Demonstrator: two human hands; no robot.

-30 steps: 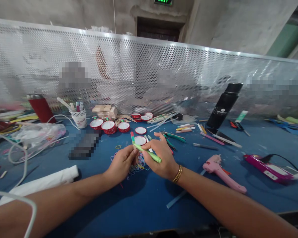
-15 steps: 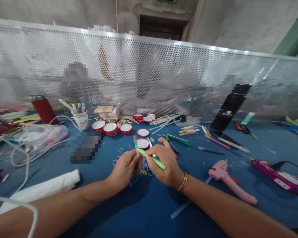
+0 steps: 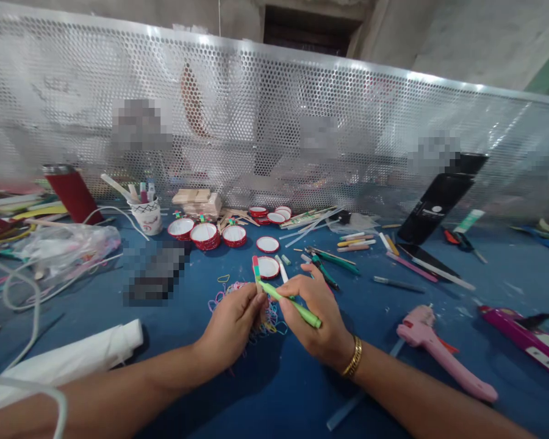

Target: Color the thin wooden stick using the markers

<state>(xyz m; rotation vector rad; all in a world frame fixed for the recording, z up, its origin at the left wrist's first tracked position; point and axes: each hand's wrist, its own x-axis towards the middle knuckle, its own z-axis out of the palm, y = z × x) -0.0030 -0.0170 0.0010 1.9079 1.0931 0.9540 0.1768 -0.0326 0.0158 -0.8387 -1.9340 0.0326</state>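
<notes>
On my feed, both hands meet over the blue tabletop (image 3: 274,396), just this side of a row of red-rimmed lids (image 3: 268,267). The left hand (image 3: 231,317) is closed in a pinch, thumb and fingertips gripping the lower end of a flat stick (image 3: 257,269) painted red and green. The stick stands nearly upright, its long axis running away from me, and its free end points toward the lids.

The right hand (image 3: 318,311) is curled shut around a green marker (image 3: 297,305) in a writing grip. The marker lies at a slant, its back end low and to the right over the knuckles. Its tip is up and to the left, touching the stick just above the left fingertips. The stick therefore sits left of the right hand, and the left hand has it in hand. The two long axes cross at a sharp angle where the tip meets the wood.

A loose tangle of coloured rubber bands (image 3: 268,323) lies under and between the hands. A pink glue gun (image 3: 439,356) rests well off to the right, and a paper cup (image 3: 149,216) of pens stands far left by the mesh screen (image 3: 274,122).
</notes>
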